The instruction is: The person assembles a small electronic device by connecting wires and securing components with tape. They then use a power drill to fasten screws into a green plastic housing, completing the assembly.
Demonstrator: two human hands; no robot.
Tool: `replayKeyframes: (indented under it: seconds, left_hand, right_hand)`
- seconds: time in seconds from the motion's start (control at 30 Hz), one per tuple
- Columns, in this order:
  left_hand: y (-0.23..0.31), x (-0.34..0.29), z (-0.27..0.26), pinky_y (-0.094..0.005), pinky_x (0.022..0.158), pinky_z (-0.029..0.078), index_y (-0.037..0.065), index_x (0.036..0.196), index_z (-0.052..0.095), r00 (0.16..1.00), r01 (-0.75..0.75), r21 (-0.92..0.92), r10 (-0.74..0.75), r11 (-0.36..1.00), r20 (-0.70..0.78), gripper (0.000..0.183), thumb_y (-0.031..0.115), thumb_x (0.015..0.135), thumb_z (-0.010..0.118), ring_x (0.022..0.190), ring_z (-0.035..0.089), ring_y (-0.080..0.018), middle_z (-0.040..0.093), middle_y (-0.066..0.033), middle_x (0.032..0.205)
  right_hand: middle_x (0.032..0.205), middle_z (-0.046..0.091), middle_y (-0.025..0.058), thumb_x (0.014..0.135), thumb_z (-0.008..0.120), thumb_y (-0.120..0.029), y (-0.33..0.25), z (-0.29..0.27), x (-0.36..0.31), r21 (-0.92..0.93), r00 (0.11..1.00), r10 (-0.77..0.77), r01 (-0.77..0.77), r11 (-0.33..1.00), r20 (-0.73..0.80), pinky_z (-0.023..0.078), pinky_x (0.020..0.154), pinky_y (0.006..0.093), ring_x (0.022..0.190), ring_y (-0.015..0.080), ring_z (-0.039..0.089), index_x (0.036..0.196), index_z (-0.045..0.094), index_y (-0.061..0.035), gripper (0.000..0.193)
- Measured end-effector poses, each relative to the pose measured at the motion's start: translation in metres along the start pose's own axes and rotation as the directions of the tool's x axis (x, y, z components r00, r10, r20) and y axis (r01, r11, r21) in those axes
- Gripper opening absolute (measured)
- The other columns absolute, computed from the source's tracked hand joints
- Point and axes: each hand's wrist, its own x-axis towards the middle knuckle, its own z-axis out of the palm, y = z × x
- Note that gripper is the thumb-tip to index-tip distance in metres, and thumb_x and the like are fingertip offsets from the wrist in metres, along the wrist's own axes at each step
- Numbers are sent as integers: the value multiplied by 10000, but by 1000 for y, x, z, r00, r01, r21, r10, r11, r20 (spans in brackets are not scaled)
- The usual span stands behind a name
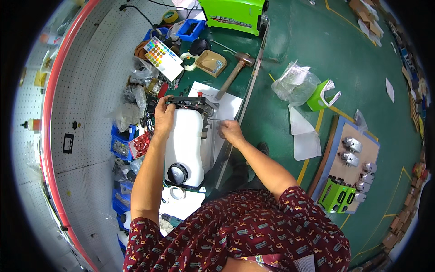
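Note:
A white plastic tank (185, 136) with a ribbed black cap (177, 173) lies on the bench in front of me, part of a machine with a black frame (183, 99) along its far end. My left hand (165, 117) is closed on the far left corner of that frame. Dark parts and wiring (206, 110) show at the tank's far right. At the machine's right side my right hand (232, 132) has its fingers curled together; whatever they pinch is hidden. A small red part (200, 94) sticks up by the frame.
A hammer (233, 75) lies beyond the machine near the bench edge, beside a cardboard tray (211, 63) of small parts. Blue bins (121, 144) line the left side. A roll of tape (177, 192) sits close to me. A green-cased machine (235, 16) stands at the far end.

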Motion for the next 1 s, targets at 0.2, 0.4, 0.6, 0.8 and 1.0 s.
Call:
replayKeyframes:
  seconds: [0.2,0.4,0.6,0.8,1.0]
  left_hand:
    - [6,2,-2,-234,806,479,-10,1348,604,999,-3,20,3,1000,32,404,48,954,534,898,587,-88,689,-49,1092]
    - [10,-1,-2,-236,829,481,-18,1359,590,999,34,53,-36,998,25,409,30,959,523,918,599,-92,693,-50,1119]
    - [9,-1,-4,-244,874,484,-17,1360,590,998,38,14,-39,999,52,402,34,966,529,963,605,-107,684,-59,1146]
    - [1,3,-1,-239,761,480,-9,1357,600,1000,11,-11,-11,1000,25,396,38,968,542,851,583,-80,686,-32,1047]
    - [1,3,-2,-242,714,459,38,1348,634,1000,26,18,-26,1000,14,406,71,947,577,797,551,-70,674,-7,956]
  right_hand:
    - [844,737,104,931,603,3,0,12,23,-53,993,-78,74,996,-84,561,601,344,715,205,708,1153,741,19,262]
    - [994,766,194,843,700,-132,-4,25,30,-335,923,-198,81,939,-331,583,886,426,972,377,745,977,799,-76,175]
    - [978,767,205,825,715,-120,-6,26,40,-373,904,-220,74,925,-367,589,865,424,959,369,751,976,778,-52,177]
    - [1016,771,206,819,761,-101,-7,7,39,-359,960,-190,107,927,-205,594,864,411,950,370,754,1088,740,-5,286]
    - [904,747,254,830,746,-102,-16,15,50,-601,945,-253,82,795,-206,586,811,441,909,402,748,1048,723,18,250]
